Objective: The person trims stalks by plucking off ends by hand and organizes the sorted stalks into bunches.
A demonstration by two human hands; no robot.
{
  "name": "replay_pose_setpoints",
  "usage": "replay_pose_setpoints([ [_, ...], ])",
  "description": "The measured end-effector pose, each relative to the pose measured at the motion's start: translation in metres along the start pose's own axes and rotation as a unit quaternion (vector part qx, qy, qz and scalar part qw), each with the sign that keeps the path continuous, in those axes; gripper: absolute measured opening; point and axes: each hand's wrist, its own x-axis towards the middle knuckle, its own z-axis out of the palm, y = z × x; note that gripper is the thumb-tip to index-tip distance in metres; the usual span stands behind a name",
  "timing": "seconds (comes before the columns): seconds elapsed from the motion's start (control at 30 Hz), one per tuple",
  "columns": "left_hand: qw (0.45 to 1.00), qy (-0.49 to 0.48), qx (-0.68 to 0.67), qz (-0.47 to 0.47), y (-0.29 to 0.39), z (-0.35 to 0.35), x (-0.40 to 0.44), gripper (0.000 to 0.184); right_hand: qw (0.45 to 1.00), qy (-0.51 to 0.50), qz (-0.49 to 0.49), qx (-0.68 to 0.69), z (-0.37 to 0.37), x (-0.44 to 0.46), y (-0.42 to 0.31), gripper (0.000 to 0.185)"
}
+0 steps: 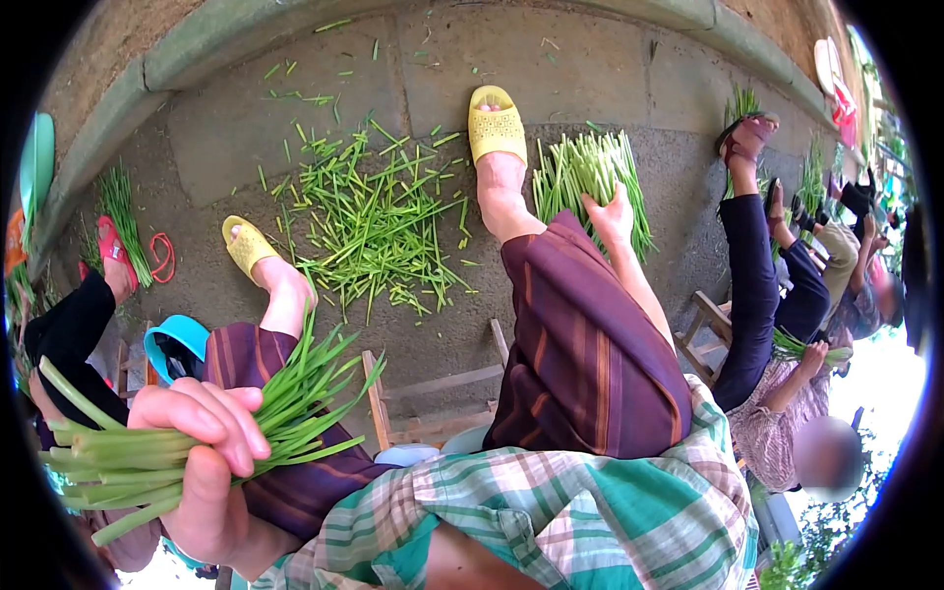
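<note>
My left hand is closed around a bunch of chive-like green stalks, held up close at the lower left. Its thick pale ends point left and its thin green leaves fan out to the right. Beyond my right knee, my right hand reaches down to a pile of similar green stalks on the ground. Its thumb and fingers close on some pale stalks at the pile's edge. Between my feet lies a loose scatter of short cut green pieces.
My yellow sandals flank the scattered pieces. Wooden stool legs show beneath me. A blue container stands at left near another person's red shoe. At right, a seated person holds green stalks. A concrete curb runs behind.
</note>
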Motion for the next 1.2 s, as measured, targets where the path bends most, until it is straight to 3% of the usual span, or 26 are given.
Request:
replay_pose_setpoints([
  [0.17, 1.000, 0.010, -0.001, 0.012, -0.002, 0.000, 0.001, 0.034, 0.999, 0.004, 0.028, 0.015, -0.017, -0.008, -0.004, 0.048],
  [0.37, 0.998, -0.043, -0.013, 0.046, -0.006, -0.005, 0.001, 0.025, 0.970, -0.127, 0.057, 0.200, -0.038, -0.003, 0.010, 0.047],
  [0.47, 0.998, -0.040, -0.015, 0.047, -0.007, -0.005, 0.001, 0.025, 0.953, -0.181, 0.109, 0.219, -0.040, 0.003, 0.007, 0.047],
  [0.6, 0.998, -0.044, -0.009, 0.044, -0.006, -0.004, 0.002, 0.024, 0.958, -0.205, 0.085, 0.181, -0.032, 0.009, 0.003, 0.046],
  [0.7, 1.000, 0.011, 0.006, 0.016, -0.005, -0.001, 0.002, 0.034, 0.957, -0.165, 0.076, 0.226, -0.020, 0.008, 0.014, 0.045],
  [0.77, 0.998, -0.048, -0.005, 0.036, -0.006, -0.005, 0.002, 0.025, 0.951, -0.121, 0.073, 0.276, -0.022, 0.003, 0.018, 0.043],
  [0.87, 0.998, -0.045, -0.001, 0.041, -0.007, -0.005, 0.001, 0.026, 0.938, -0.070, 0.090, 0.328, -0.029, 0.002, 0.019, 0.042],
  [0.97, 0.999, 0.022, 0.013, 0.028, -0.007, -0.002, 0.000, 0.033, 0.927, -0.070, 0.099, 0.355, -0.038, 0.002, 0.020, 0.042],
  [1.2, 0.999, 0.012, 0.016, 0.032, -0.004, -0.001, 0.000, 0.033, 0.930, -0.100, 0.114, 0.335, -0.067, -0.006, 0.013, 0.043],
])
